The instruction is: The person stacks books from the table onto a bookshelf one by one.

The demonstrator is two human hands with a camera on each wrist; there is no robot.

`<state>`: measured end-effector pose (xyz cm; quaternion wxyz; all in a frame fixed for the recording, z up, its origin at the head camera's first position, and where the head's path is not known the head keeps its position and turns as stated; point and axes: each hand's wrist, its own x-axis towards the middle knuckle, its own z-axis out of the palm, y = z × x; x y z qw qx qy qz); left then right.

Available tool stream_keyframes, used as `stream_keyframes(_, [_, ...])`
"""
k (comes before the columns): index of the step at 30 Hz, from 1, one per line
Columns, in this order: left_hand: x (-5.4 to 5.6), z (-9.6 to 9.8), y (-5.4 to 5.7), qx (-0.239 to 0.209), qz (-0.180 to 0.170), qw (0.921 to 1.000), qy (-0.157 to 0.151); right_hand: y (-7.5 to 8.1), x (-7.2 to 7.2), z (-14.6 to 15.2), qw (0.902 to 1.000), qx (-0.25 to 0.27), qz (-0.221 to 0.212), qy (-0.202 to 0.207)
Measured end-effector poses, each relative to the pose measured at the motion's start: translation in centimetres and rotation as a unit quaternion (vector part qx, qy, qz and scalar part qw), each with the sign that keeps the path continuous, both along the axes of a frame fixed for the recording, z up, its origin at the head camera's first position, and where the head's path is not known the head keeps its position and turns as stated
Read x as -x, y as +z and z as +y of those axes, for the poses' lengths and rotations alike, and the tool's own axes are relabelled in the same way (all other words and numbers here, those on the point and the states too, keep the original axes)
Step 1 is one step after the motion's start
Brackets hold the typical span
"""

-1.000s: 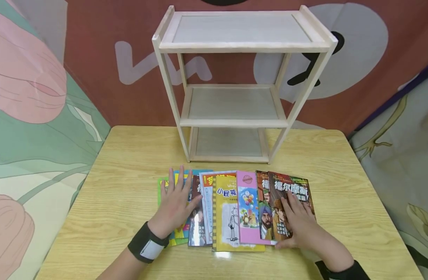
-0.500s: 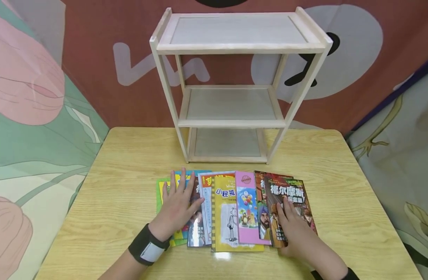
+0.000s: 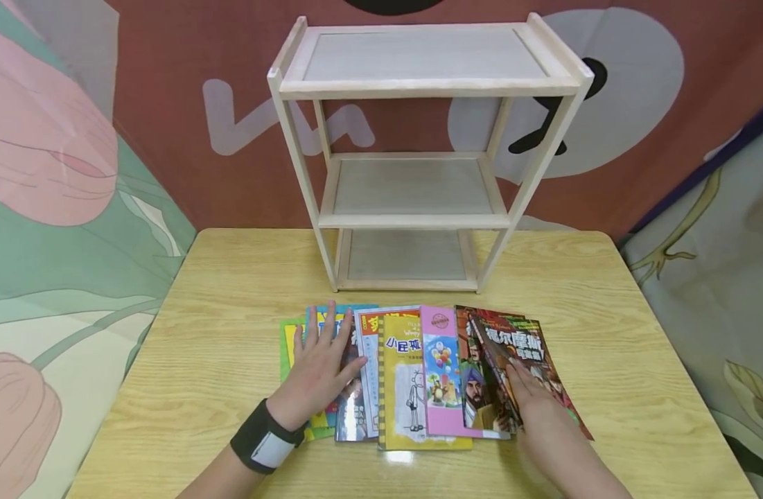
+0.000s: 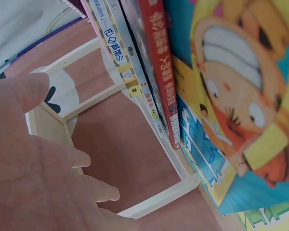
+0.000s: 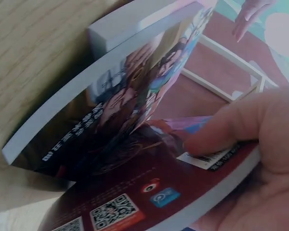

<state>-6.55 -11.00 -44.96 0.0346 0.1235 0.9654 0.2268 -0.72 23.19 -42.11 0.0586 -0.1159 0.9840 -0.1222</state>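
In the head view, overlapping books lie in a row on the table. My right hand (image 3: 546, 423) pinches the dark comic book (image 3: 521, 341) at the right end, whose left edge is tilted up. The right wrist view shows my thumb (image 5: 221, 125) on its dark red back cover (image 5: 135, 187). Beneath it lies a similar comic book (image 3: 477, 388), then a pink book (image 3: 440, 319) and a yellow book (image 3: 402, 398). My left hand (image 3: 319, 378) is spread above the left-end books; in the left wrist view a gap separates it from the blue cartoon book (image 4: 260, 159).
A white wooden rack (image 3: 412, 220) with three shelves stands behind the books. The light wood table (image 3: 231, 298) extends on both sides of the row. Printed cloth (image 3: 244, 187) hangs behind the table.
My right hand has taken hold of the rightmost comic book and raised its left edge, turning it to the right. Over the left-end books, my left hand has barely moved.
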Motion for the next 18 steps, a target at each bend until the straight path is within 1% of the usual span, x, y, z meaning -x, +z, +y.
stream_keyframes(3, [0.0,0.0,-0.1,0.001,0.001,1.0000,-0.004,0.2,0.1,0.3,0.9979,0.018,0.062,-0.002])
stream_keyframes(5, [0.1,0.0,-0.2,0.002,0.003,1.0000,-0.008,0.3,0.2,0.5,0.9936,0.026,0.110,0.005])
stream_keyframes(7, [0.1,-0.1,-0.2,0.001,0.005,0.9999,-0.011,0.7,0.4,0.7,0.9885,0.033,0.147,0.013])
stream_keyframes(9, [0.1,0.0,-0.2,0.001,0.006,0.9999,-0.015,1.1,0.5,0.8,0.9835,0.043,0.174,0.025])
stream_keyframes(11, [0.2,0.1,-0.1,0.003,0.013,0.9997,-0.023,1.6,0.6,0.8,0.9796,0.051,0.189,0.044])
stream_keyframes(13, [0.3,0.4,0.1,0.004,0.029,0.9990,-0.034,2.0,0.7,0.7,0.9743,0.063,0.204,0.071])
stream_keyframes(16, [0.4,1.0,0.6,-0.007,0.061,0.9963,-0.061,2.2,0.9,0.4,0.9673,0.072,0.215,0.114])
stream_keyframes(18, [0.4,1.5,1.1,-0.018,0.081,0.9934,-0.079,2.2,1.0,0.2,0.9607,0.084,0.222,0.145])
